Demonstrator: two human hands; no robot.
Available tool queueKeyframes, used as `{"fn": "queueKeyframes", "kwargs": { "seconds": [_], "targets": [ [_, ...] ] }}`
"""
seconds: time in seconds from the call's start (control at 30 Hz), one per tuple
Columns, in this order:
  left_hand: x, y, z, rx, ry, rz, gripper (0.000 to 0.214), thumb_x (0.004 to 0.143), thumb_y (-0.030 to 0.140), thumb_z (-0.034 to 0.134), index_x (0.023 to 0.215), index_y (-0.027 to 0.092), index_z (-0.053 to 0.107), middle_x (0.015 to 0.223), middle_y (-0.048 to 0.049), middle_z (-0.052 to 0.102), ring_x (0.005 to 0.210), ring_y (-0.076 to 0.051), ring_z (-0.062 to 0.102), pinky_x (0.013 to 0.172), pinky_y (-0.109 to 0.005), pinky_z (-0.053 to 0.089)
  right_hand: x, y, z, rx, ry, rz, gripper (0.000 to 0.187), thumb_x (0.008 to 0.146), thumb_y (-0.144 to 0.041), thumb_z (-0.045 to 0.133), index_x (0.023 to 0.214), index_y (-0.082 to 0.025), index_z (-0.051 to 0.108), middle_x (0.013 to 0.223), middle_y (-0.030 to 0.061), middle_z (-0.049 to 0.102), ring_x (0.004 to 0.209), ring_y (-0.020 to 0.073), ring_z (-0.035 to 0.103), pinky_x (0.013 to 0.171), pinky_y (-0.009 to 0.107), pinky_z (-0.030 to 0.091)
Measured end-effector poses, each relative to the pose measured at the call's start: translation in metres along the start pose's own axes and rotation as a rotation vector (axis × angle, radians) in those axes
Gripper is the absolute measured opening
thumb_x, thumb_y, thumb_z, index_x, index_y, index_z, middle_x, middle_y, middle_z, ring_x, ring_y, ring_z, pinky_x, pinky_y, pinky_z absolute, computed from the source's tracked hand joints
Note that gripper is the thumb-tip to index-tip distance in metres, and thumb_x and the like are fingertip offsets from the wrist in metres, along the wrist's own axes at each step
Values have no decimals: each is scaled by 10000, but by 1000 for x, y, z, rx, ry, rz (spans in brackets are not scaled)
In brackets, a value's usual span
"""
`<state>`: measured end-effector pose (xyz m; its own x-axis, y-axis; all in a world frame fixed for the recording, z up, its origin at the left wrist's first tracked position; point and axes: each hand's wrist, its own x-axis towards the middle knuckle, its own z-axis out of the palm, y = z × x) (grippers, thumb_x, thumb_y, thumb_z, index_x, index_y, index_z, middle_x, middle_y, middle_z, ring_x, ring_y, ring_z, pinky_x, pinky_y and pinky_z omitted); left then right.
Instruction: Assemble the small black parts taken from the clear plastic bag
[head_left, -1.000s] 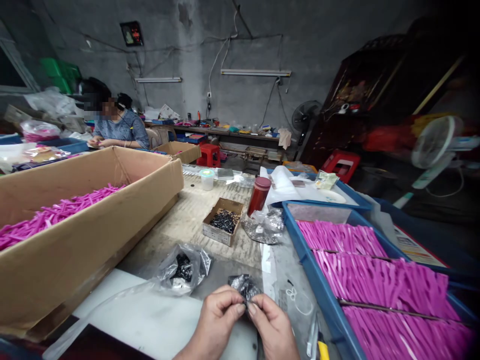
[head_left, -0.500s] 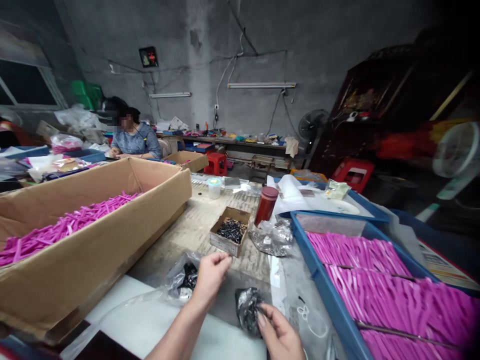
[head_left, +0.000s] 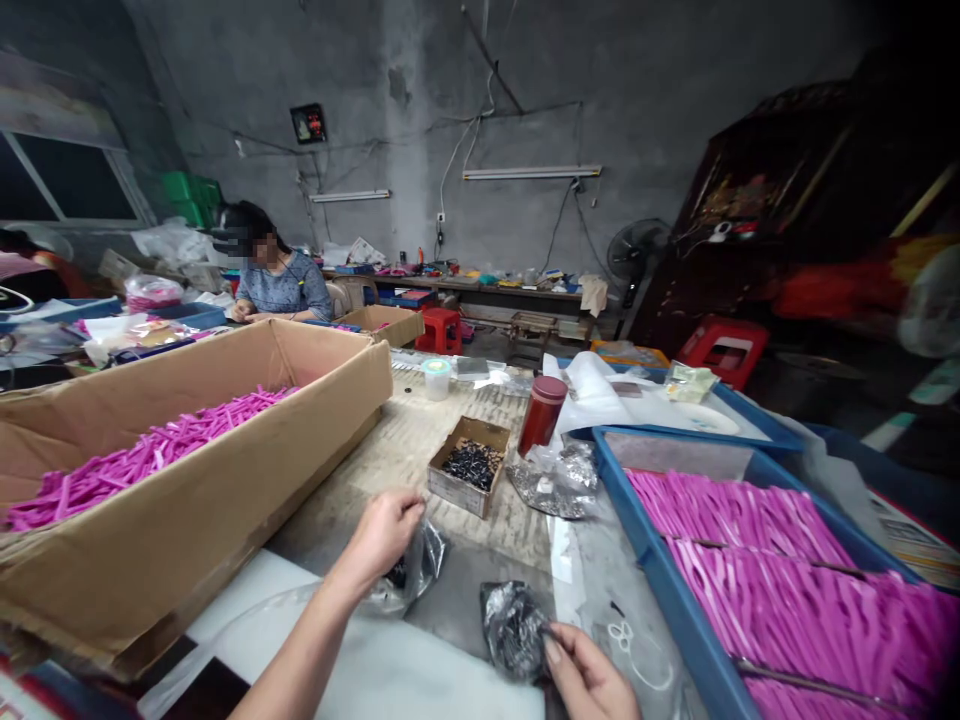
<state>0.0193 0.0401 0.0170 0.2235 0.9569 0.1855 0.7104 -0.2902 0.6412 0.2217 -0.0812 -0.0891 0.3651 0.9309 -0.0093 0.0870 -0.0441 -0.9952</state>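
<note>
My left hand (head_left: 386,535) is closed in a pinch above a clear plastic bag (head_left: 427,560) with dark contents. Whether its fingertips hold the bag's edge or a small piece, I cannot make out. At the lower middle, my right hand (head_left: 589,675) pinches the right edge of a small crinkled plastic bag (head_left: 514,625) that looks black. Beyond both hands stands a small open cardboard box (head_left: 459,492) holding many little black and brownish pieces. Right of that box lies another clear bag (head_left: 555,485) of small dark pieces, beside a dark red lidded canister (head_left: 541,415).
A long cardboard box (head_left: 225,470) of pink strips fills the left. On the right, a blue tray (head_left: 652,560) holds rows of pink strips. A white string (head_left: 622,635) lies near my right hand. Another person (head_left: 281,285) sits at the back left.
My left hand has moved left, away from the small box and over the clear bag. My right hand still grips the small bag. The view has shifted slightly.
</note>
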Motion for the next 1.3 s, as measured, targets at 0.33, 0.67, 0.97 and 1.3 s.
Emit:
{"fn": "queueKeyframes", "kwargs": {
  "seconds": [0.33, 0.67, 0.97, 1.3],
  "targets": [
    [-28, -34, 13, 521, -300, -19, 132, 638, 148, 452, 622, 171, 581, 731, -52, 594, 732, -188, 531, 593, -235, 355, 5, -28, -1, -124, -149, 32, 342, 599, -441, 539, 745, -146, 634, 696, 59, 650, 675, 203, 577, 603, 236, 455],
    [-33, -33, 13, 510, -282, -20, 207, 680, 115, 375, 636, 171, 569, 723, -52, 602, 700, -166, 543, 568, -220, 348, 3, -16, -4, -156, -178, 12, 289, 681, -360, 496, 832, -135, 597, 757, 62, 640, 706, 189, 564, 624, 226, 438],
    [-33, -34, 8, 475, -245, -75, 220, 665, 111, 360, 611, 179, 563, 641, -51, 610, 632, -165, 555, 526, -215, 319, 5, -39, -3, -516, -208, -200, 178, 739, -245, 422, 765, -176, 584, 693, 37, 612, 665, 173, 552, 590, 233, 418],
    [-40, -34, 9, 442, -188, -36, 170, 712, 141, 331, 682, 188, 491, 688, -21, 572, 647, -144, 518, 538, -217, 298, 15, -42, 19, -1175, -360, -400, 212, 711, -75, 402, 670, -180, 582, 696, 41, 605, 690, 175, 538, 623, 252, 343]
  ]
}}
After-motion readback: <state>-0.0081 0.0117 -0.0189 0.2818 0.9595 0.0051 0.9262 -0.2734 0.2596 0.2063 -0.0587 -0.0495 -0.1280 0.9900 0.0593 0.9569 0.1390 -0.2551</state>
